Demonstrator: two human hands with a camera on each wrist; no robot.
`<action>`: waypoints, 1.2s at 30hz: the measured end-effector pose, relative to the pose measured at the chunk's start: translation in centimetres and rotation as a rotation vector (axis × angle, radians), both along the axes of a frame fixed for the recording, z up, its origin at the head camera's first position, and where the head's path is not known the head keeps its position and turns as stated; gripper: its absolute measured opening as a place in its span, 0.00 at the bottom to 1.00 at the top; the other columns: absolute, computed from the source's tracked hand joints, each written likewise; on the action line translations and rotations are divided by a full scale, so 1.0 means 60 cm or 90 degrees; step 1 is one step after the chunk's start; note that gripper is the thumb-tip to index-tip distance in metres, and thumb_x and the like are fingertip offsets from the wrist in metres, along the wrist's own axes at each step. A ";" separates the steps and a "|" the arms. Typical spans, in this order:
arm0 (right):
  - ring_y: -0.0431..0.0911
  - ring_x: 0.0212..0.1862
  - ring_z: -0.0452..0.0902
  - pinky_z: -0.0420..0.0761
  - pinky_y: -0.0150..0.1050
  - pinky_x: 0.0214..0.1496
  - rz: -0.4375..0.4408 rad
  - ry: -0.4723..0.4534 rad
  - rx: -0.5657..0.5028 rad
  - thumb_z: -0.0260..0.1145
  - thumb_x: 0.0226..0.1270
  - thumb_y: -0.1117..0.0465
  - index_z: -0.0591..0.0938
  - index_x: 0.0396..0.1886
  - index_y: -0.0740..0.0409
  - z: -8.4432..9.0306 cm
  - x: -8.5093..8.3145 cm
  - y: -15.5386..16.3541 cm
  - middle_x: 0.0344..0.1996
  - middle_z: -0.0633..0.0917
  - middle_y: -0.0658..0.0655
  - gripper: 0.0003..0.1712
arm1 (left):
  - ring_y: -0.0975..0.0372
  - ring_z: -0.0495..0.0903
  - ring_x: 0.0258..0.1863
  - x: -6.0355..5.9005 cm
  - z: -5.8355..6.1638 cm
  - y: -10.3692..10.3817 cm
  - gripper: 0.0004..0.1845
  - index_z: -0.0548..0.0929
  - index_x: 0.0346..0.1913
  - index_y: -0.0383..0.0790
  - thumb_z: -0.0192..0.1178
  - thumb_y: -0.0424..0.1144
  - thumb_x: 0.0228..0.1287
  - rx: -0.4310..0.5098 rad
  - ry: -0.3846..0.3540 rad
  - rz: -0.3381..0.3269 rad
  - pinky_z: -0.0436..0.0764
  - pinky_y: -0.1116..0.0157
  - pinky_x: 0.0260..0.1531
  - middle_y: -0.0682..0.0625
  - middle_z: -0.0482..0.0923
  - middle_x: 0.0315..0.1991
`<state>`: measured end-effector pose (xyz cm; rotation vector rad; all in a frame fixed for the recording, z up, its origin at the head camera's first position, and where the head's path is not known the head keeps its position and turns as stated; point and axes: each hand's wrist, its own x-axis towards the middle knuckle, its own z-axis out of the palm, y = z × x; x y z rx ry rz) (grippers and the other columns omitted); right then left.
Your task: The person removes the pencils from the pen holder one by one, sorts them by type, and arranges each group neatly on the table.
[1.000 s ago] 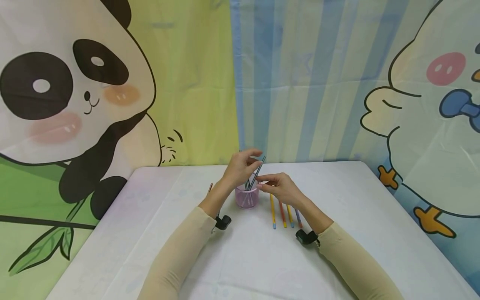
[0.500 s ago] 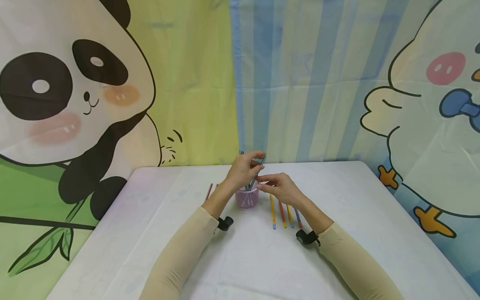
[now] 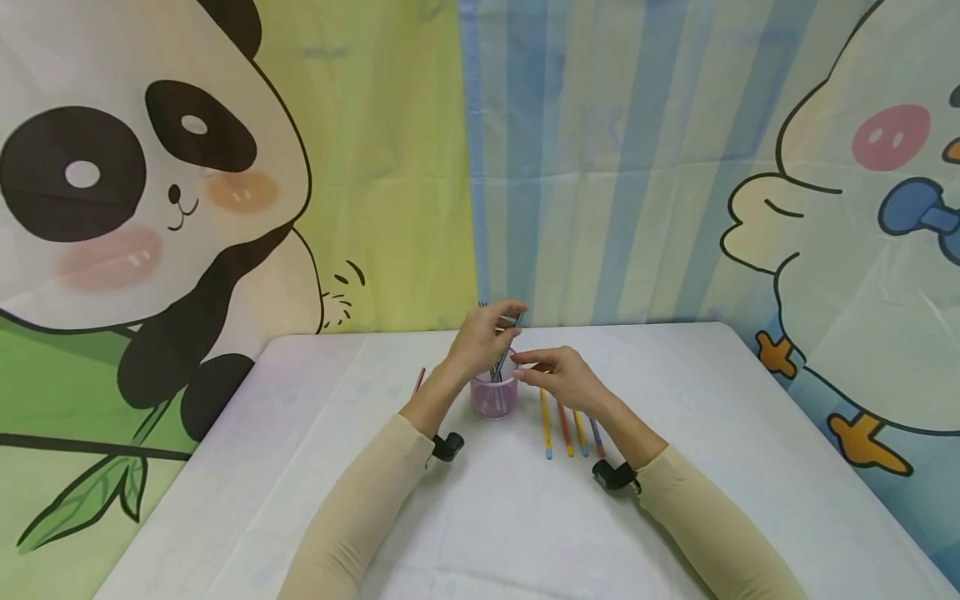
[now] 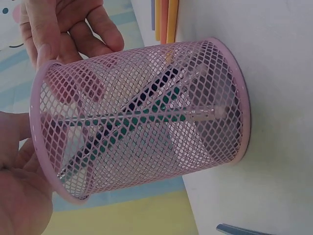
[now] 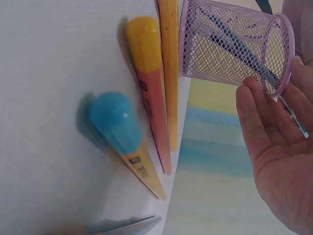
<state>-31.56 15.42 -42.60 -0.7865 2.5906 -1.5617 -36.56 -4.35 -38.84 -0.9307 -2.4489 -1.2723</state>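
A pink mesh pencil cup (image 3: pixel 494 402) stands upright on the white table, with dark and green pencils (image 4: pixel 151 116) leaning inside, erasers down. Above its mouth, my left hand (image 3: pixel 480 337) pinches the upper part of a dark pencil (image 3: pixel 516 323) between thumb and fingers; in the left wrist view only part of that hand shows at lower left. My right hand (image 3: pixel 562 377) holds the cup's rim on the right side, fingertips against the mesh (image 5: pixel 230 46) in the right wrist view.
Several coloured pencils (image 3: pixel 564 429) lie side by side right of the cup, partly under my right hand. A reddish pencil (image 3: pixel 419 379) lies on the left, partly hidden by my left forearm. A cartoon backdrop (image 3: pixel 570 167) hangs behind the table.
The pencil at my left fingers has swung a little left from its rightward lean. My left hand has shifted slightly with it. Right hand and cup stay in place.
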 end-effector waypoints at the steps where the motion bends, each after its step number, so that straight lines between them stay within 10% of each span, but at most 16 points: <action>1: 0.55 0.53 0.86 0.86 0.34 0.50 0.002 0.002 -0.001 0.69 0.75 0.58 0.84 0.64 0.62 0.001 0.001 0.000 0.62 0.85 0.62 0.22 | 0.52 0.89 0.51 0.000 0.001 -0.001 0.19 0.83 0.62 0.44 0.65 0.27 0.71 0.001 0.005 0.001 0.89 0.64 0.49 0.46 0.86 0.58; 15: 0.47 0.49 0.87 0.86 0.35 0.49 -0.002 0.006 0.008 0.70 0.74 0.57 0.85 0.63 0.59 -0.004 -0.002 0.001 0.62 0.85 0.62 0.21 | 0.51 0.89 0.53 0.007 0.023 -0.012 0.17 0.84 0.59 0.41 0.63 0.25 0.71 0.089 0.043 -0.008 0.88 0.62 0.52 0.44 0.86 0.57; 36: 0.54 0.51 0.86 0.84 0.29 0.47 -0.002 -0.011 -0.011 0.70 0.74 0.58 0.83 0.64 0.64 -0.001 -0.002 0.000 0.62 0.85 0.66 0.23 | 0.52 0.89 0.50 0.050 0.112 -0.059 0.18 0.84 0.59 0.39 0.67 0.27 0.69 0.257 0.119 -0.039 0.89 0.63 0.49 0.43 0.87 0.55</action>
